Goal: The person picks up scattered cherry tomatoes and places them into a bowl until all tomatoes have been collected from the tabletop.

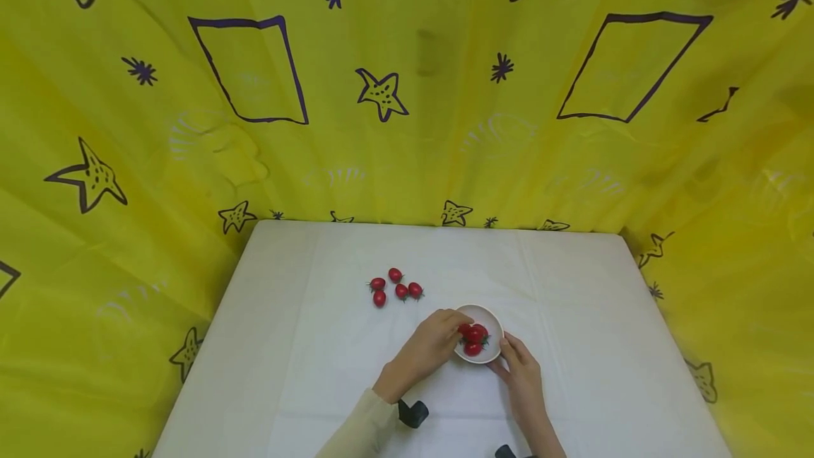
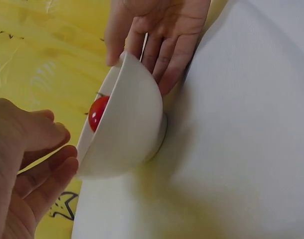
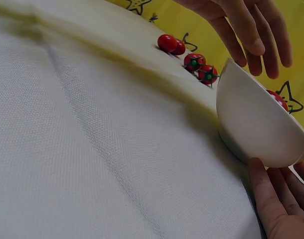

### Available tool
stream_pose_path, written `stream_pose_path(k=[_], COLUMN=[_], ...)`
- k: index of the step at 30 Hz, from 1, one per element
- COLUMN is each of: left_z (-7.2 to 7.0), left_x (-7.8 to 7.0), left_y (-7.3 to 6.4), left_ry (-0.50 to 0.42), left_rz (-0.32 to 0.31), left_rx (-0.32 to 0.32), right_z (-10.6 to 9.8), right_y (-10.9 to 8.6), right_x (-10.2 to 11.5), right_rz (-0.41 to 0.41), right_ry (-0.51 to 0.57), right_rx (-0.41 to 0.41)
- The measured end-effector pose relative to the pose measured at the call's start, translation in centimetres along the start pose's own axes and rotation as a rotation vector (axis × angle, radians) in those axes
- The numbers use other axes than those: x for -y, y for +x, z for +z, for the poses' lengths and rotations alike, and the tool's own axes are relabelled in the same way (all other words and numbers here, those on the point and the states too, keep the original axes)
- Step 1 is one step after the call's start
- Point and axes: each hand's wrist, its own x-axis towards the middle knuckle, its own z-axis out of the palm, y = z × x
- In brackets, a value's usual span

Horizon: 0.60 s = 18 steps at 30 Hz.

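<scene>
The left hand (image 1: 427, 342) hovers over the bowl's near-left rim while the right hand (image 1: 523, 372) steadies the white bowl (image 1: 491, 319).
The left thumb and fingers stand apart with nothing visible between them; whether a fingertip touches a fruit cannot be told. The right hand grips the bowl's right side, thumb at the rim, fingers against the outside. Inside lies a small pile of red tomatoes (image 1: 473, 349); beyond, to the left, five loose tomatoes (image 1: 379, 299) sit on the white tabletop (image 1: 337, 373). A left knuckle catching the rim could tip the bowl, especially if the right hand's hold slackened; a nudge to the heap might roll one out, and the round loose ones could scatter if brushed.
</scene>
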Motion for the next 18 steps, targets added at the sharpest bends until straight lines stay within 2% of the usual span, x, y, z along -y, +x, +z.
stream_pose_path(k=[5, 13, 18], left_z=[-0.8, -2.4, -3.0], left_x=[1.3, 3.5, 4.6], left_y=[-1.3, -4.1, -5.8], left_ry=[-0.103, -0.109, -0.121], left_rz=[-0.080, -0.232, -0.286], left_rx=[-0.080, -0.173, -0.259], right_z=[0.2, 0.3, -0.1], right_y=[0.1, 0.1, -0.5], right_x=[0.0, 0.0, -0.4], right_rz=[-0.001, -0.029, -0.088], right_ry=[0.006, -0.020, -0.017], right_rx=[-0.009, 0.032, 0.056])
